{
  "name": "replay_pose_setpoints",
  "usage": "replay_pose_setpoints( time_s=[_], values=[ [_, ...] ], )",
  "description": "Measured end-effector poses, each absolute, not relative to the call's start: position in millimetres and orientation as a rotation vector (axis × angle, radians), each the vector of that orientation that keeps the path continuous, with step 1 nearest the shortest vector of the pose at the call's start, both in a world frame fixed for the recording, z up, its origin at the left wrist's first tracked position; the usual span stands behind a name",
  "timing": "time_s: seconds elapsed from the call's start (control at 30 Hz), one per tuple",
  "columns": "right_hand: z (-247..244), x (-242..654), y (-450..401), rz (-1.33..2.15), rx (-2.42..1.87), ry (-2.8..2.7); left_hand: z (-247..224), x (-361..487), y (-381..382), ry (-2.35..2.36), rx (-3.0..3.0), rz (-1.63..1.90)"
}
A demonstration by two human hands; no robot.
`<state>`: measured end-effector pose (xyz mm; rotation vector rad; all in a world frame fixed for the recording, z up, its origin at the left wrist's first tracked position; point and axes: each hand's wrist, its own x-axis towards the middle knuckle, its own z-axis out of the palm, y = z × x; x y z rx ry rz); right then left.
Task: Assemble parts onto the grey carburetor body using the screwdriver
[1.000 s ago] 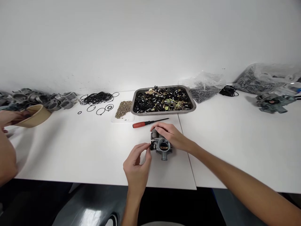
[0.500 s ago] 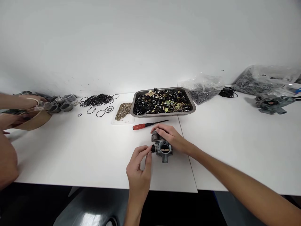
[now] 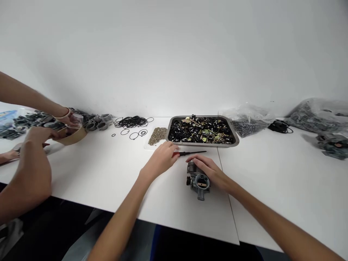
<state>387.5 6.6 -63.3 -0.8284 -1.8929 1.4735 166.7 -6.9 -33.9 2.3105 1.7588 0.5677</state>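
A small grey metal carburetor (image 3: 199, 181) rests on the white table (image 3: 108, 174) in front of me. My right hand (image 3: 212, 172) grips its far and right side. My left hand (image 3: 161, 159) lies farther back and to the left, fingers curled over the handle of a screwdriver (image 3: 193, 153). Only the dark shaft shows, pointing right along the table just in front of the metal tray (image 3: 202, 145). The handle is hidden under my fingers.
The tray holds several black and brass small parts. Left of it lie a pile of brass bits (image 3: 157, 136) and black O-rings (image 3: 132, 122). Plastic bags (image 3: 250, 121) and another carburetor (image 3: 333, 145) sit at the right. A co-worker's hands (image 3: 38, 137) handle a brown bowl (image 3: 74, 137) beside grey castings (image 3: 95, 123).
My left hand left the carburetor's black knob and reached back to the screwdriver handle. My right hand stays on the carburetor. The view shifted left; the co-worker's arms came further in.
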Motion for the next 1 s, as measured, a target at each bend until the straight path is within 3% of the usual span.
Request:
replay_pose_setpoints(
  time_s=[0.13,0.27,0.33,0.5,0.67,0.8,1.0],
  values=[
    [-62.0,388.5,5.7,1.494,-0.830,-1.904,-27.6,169.7,22.3,1.618,2.354,0.331],
    [-60.5,389.2,5.7,1.540,-0.816,-1.894,-9.1,161.6,27.7,1.440,2.328,0.332],
    [-59.6,389.1,5.8,1.536,-0.818,-1.900,3.4,149.4,31.9,1.383,2.224,0.515],
    [-59.8,389.1,6.4,1.545,-0.846,-1.923,6.1,111.3,49.3,1.137,1.393,1.416],
    [-64.7,388.4,7.8,1.588,-0.832,-1.904,-17.9,77.4,59.0,1.205,1.160,1.841],
    [-69.3,387.3,8.8,1.611,-0.846,-1.889,-25.7,65.5,60.9,1.318,1.126,2.060],
    [-71.6,387.1,8.8,1.632,-0.854,-1.877,-30.0,73.6,60.8,1.391,1.239,2.044]
  ],
)
